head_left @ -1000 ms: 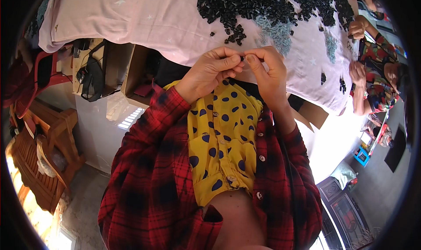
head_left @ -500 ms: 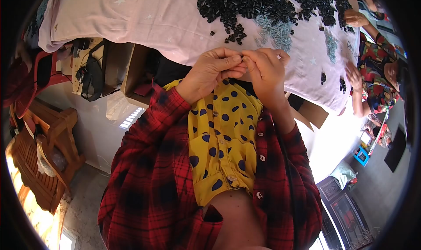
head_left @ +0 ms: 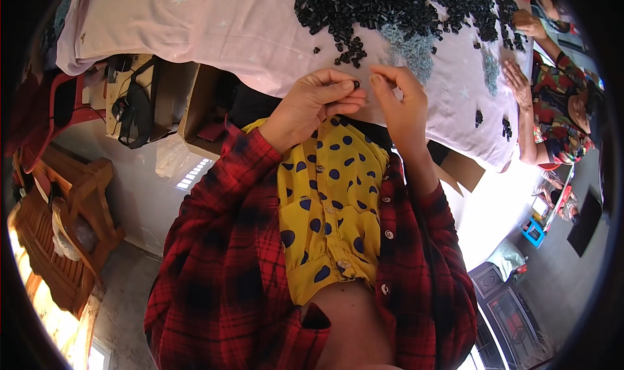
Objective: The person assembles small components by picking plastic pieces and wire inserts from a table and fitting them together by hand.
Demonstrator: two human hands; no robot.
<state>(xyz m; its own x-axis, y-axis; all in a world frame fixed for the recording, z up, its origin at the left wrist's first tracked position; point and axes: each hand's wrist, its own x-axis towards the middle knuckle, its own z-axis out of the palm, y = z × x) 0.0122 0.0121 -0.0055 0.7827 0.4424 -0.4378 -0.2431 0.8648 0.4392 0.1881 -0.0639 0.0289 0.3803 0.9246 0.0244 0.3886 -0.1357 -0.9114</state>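
My left hand point(head_left: 318, 103) is closed in a pinch on a small black plastic piece point(head_left: 355, 84), its dark end showing at the thumb tip. Just to the right, my right hand point(head_left: 404, 100) is held apart from it, thumb and forefinger brought together. Whatever lies between those fingertips is too small to make out. Beyond both hands, a heap of small black plastic pieces point(head_left: 364, 9) spreads over the pink cloth point(head_left: 214, 25). Beside it lies a pile of tiny pale blue-grey parts point(head_left: 413, 51).
At the right edge of the cloth, another person's hand point(head_left: 518, 84) rests near a smaller blue-grey pile point(head_left: 490, 71). Two small clusters of black pieces lie nearby. Below the cloth stands an open cardboard box point(head_left: 195, 110). A wooden chair point(head_left: 65, 220) is at the left.
My right hand has drawn away to the right from my left, leaving the black piece visible in the left fingertips. The other person's near hand has moved up onto the cloth.
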